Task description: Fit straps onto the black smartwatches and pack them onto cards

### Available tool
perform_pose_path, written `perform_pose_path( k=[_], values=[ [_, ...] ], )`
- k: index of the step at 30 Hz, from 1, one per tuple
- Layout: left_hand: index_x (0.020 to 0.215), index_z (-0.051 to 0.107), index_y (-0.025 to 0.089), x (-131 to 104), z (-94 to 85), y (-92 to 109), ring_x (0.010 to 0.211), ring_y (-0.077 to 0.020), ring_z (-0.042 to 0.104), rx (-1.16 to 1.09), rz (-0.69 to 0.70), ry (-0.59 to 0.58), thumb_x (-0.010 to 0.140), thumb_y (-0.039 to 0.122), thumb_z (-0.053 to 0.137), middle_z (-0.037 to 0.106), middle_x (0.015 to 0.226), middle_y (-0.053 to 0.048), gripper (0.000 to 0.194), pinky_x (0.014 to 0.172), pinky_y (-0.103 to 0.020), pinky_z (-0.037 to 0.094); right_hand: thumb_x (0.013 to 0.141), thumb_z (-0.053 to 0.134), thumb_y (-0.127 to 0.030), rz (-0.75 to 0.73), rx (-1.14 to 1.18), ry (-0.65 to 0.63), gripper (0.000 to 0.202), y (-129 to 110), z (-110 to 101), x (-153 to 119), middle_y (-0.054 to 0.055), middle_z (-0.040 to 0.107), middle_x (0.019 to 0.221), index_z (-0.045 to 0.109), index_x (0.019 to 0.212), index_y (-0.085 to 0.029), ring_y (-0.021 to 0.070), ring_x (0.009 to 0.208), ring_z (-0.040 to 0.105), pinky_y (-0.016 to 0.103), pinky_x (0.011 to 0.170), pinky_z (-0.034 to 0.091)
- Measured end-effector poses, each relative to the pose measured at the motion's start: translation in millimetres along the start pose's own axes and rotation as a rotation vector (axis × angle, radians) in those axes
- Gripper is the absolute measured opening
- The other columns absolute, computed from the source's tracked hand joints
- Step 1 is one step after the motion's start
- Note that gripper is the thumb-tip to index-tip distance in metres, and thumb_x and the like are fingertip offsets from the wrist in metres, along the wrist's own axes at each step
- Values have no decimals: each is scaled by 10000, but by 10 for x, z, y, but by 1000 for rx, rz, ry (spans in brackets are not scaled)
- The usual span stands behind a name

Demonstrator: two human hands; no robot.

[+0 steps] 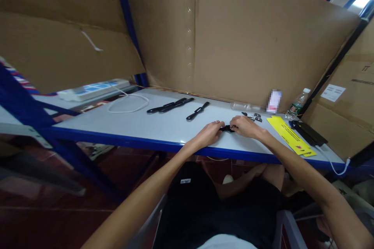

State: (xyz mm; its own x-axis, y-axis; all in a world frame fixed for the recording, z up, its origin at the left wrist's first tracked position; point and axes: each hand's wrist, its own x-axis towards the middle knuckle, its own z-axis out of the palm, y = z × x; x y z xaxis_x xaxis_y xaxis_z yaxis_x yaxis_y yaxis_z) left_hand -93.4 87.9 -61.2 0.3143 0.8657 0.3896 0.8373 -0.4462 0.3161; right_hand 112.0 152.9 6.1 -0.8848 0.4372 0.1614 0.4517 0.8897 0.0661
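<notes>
Near the front edge of the grey tabletop (122,124), a small black piece (227,128) sits between my two hands. My left hand (210,134) grips its left end with the fingers closed. From the other side, my right hand (244,126) has its fingers pinched on the right end. The fingers cover much of the piece, so its kind does not show. Beyond my left hand lies a slim black long-handled tool (198,111), with more like it (172,106) farther left. Several small dark parts (257,117) rest just behind my right hand.
Right of my hands lie yellow printed cards (288,134) and a black flat device (309,133) with a white cable (330,159). A plastic bottle (297,105) stands at the back right. Cardboard (233,39) walls the back; a power strip (96,88) is at left.
</notes>
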Motion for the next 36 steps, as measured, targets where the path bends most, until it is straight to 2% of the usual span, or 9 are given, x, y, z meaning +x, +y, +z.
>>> perform_pose_path(
  k=[7, 11, 13, 15, 17, 20, 23, 27, 36],
  values=[
    [1192, 607, 169, 13, 4, 6, 1043, -292, 668, -10, 10, -2, 901, 75, 486, 689, 1130, -131, 329, 890, -382, 510, 907, 558, -57, -28, -58, -102, 254, -13, -63, 55, 79, 722, 929, 781, 883, -176, 169, 862, 627, 249, 752, 370],
    [1171, 609, 172, 16, 20, -11, 1041, -291, 666, 7, 8, -17, 898, 76, 486, 686, 1114, -124, 314, 891, -379, 509, 917, 629, -134, 6, -3, -135, 195, -15, -105, 73, 69, 743, 987, 795, 991, -203, 169, 873, 659, 237, 740, 386],
    [1178, 607, 173, 14, 24, -19, 1049, -287, 665, 6, 18, -14, 901, 82, 485, 683, 1120, -124, 316, 900, -376, 509, 936, 686, -299, 152, -20, -109, 195, -76, -133, 77, 104, 755, 1009, 787, 1060, -188, 203, 890, 681, 249, 733, 405],
    [1196, 603, 174, 12, 25, -24, 1065, -281, 662, -5, 25, -1, 901, 83, 486, 683, 1138, -125, 330, 919, -378, 508, 950, 666, -466, 360, -57, -66, 368, -164, -150, 89, 168, 757, 1000, 781, 1064, -136, 247, 884, 696, 274, 716, 422],
    [1196, 607, 176, 10, 23, -24, 1063, -275, 662, -18, 22, 7, 893, 75, 491, 686, 1136, -123, 340, 929, -381, 508, 955, 636, -525, 502, -59, -58, 463, -240, -151, 110, 217, 753, 982, 783, 1018, -91, 274, 876, 702, 288, 688, 427],
    [1179, 617, 178, 8, 10, -15, 1033, -272, 668, -17, 12, -5, 889, 74, 491, 692, 1100, -116, 333, 913, -381, 515, 907, 708, -422, 537, 33, -126, 349, -269, -128, 145, 197, 763, 916, 796, 933, -86, 251, 825, 699, 274, 642, 415],
    [1192, 613, 173, 7, -1, -8, 1032, -280, 670, -9, 14, -12, 901, 89, 484, 692, 1114, -124, 329, 909, -390, 517, 843, 731, -201, 437, 137, -121, 104, -197, -94, 146, 108, 772, 837, 807, 856, -130, 196, 799, 689, 239, 657, 410],
    [1187, 619, 170, 10, 3, -18, 1026, -286, 669, -13, 6, -7, 903, 100, 484, 696, 1115, -130, 322, 920, -405, 515, 795, 619, -16, 232, 192, -34, 254, -57, -23, 92, 43, 775, 802, 818, 836, -170, 157, 789, 689, 216, 707, 416],
    [1188, 621, 186, 2, 1, -23, 1035, -284, 670, -21, -5, -13, 901, 101, 492, 697, 1116, -117, 326, 913, -393, 515, 809, 583, -23, 174, 165, 22, 276, -25, 85, 40, 60, 780, 865, 812, 864, -167, 175, 840, 695, 228, 738, 414]
  ],
)
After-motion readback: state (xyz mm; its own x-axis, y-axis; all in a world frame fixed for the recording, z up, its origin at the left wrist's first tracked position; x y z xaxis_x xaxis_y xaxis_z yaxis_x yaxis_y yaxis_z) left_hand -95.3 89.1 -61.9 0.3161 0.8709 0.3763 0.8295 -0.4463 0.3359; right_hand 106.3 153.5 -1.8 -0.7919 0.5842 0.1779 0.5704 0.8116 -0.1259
